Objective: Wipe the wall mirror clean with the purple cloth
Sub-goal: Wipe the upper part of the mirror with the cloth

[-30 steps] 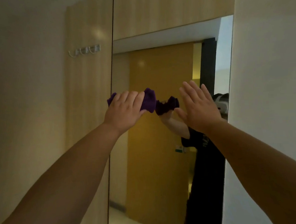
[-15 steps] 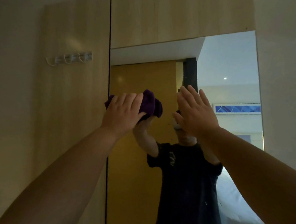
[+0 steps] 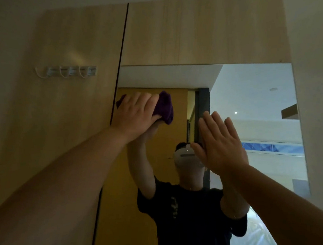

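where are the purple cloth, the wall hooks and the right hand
purple cloth (image 3: 165,106): head view, on the bunched fabric right of the left hand
wall hooks (image 3: 71,71): head view, on the middle hook's plate
right hand (image 3: 221,146): head view, on the back of the hand
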Available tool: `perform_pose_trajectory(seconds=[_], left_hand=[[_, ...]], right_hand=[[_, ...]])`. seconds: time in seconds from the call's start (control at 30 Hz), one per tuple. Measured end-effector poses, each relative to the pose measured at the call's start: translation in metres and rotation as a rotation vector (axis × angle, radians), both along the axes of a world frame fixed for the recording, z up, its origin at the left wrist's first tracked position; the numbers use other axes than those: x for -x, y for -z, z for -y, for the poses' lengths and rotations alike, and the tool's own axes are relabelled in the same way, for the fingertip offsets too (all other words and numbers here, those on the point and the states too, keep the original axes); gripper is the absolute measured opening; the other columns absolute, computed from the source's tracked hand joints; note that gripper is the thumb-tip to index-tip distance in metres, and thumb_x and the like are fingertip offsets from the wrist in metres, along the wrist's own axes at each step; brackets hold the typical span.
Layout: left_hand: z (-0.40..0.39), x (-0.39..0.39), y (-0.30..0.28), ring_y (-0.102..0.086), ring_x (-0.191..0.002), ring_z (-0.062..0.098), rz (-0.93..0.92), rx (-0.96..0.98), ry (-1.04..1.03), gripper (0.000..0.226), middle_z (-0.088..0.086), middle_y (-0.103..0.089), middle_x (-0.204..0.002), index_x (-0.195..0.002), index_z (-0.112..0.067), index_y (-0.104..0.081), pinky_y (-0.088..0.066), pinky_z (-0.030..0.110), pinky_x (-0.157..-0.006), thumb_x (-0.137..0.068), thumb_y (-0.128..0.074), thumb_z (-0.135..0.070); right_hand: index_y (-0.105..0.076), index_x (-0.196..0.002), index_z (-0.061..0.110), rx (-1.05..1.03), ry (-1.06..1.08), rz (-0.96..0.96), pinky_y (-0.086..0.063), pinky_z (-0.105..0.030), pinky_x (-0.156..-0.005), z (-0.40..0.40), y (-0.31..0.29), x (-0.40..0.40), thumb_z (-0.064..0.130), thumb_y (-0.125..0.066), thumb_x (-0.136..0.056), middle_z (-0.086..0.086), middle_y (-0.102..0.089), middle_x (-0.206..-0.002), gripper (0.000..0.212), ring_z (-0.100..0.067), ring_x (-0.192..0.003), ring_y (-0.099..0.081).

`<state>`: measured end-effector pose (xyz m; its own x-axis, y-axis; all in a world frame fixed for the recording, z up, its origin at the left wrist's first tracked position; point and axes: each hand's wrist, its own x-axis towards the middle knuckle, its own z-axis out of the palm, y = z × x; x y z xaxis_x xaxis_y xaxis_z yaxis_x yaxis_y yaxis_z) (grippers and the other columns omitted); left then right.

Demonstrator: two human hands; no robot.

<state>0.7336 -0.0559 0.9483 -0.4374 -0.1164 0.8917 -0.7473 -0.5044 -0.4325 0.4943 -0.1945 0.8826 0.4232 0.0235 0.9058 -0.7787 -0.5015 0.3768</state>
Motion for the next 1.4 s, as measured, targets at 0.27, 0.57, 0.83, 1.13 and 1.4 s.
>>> perform_pose_trajectory(seconds=[0.27, 0.57, 0.83, 1.13, 1.4], left_hand=[[-0.010, -0.016, -0.090, -0.043, -0.123, 0.035, -0.202, -0.058, 0.020, 0.060, 0.015, -0.047, -0.136, -0.145, -0.011, -0.037, -0.035, 0.048, -0.102, -0.100, -0.042, -0.050], [0.004, -0.032, -0.054, -0.005, -0.153, 0.020, -0.216, -0.272, 0.141, 0.069, 0.007, -0.008, -0.166, -0.158, -0.011, -0.011, -0.002, 0.036, -0.122, -0.105, -0.025, -0.052], [0.001, -0.037, 0.145, -0.018, -0.151, 0.029, -0.069, -0.324, 0.119, 0.072, 0.013, -0.021, -0.162, -0.154, -0.005, -0.020, -0.017, 0.049, -0.122, -0.103, -0.033, -0.054], [-0.007, -0.044, 0.289, -0.033, -0.144, 0.029, 0.007, -0.379, 0.147, 0.065, 0.010, -0.034, -0.157, -0.149, -0.009, -0.033, -0.031, 0.049, -0.114, -0.097, -0.053, -0.042], [0.009, 0.005, 0.137, -0.057, -0.106, 0.031, -0.132, -0.105, 0.276, 0.048, 0.013, -0.060, -0.121, -0.133, -0.004, -0.053, -0.045, 0.043, -0.088, -0.095, -0.061, -0.033]], right_hand=[[-0.034, -0.151, 0.007, 0.064, -0.015, 0.028, -0.013, -0.052, -0.120, 0.007, 0.000, -0.001, 0.062, -0.015, -0.100, -0.016, -0.027, -0.160, 0.077, -0.031, -0.151, -0.014], [-0.027, -0.153, 0.009, 0.074, -0.021, 0.033, -0.012, -0.053, -0.121, 0.013, 0.004, -0.001, 0.060, -0.028, -0.099, -0.015, -0.022, -0.162, 0.074, -0.030, -0.152, -0.010], [-0.035, -0.150, 0.010, -0.002, -0.071, 0.016, -0.012, -0.055, -0.122, 0.002, 0.002, 0.004, 0.060, -0.027, -0.096, -0.015, -0.025, -0.161, 0.074, -0.033, -0.151, -0.012], [-0.037, -0.147, 0.012, -0.060, -0.179, 0.060, -0.015, -0.054, -0.121, -0.011, 0.003, 0.035, 0.051, -0.038, -0.097, -0.015, -0.026, -0.161, 0.063, -0.032, -0.151, -0.015], [-0.030, -0.151, 0.013, -0.124, -0.038, 0.073, -0.012, -0.057, -0.121, 0.023, 0.010, 0.086, 0.057, -0.023, -0.098, -0.016, -0.019, -0.163, 0.069, -0.036, -0.152, -0.010]])
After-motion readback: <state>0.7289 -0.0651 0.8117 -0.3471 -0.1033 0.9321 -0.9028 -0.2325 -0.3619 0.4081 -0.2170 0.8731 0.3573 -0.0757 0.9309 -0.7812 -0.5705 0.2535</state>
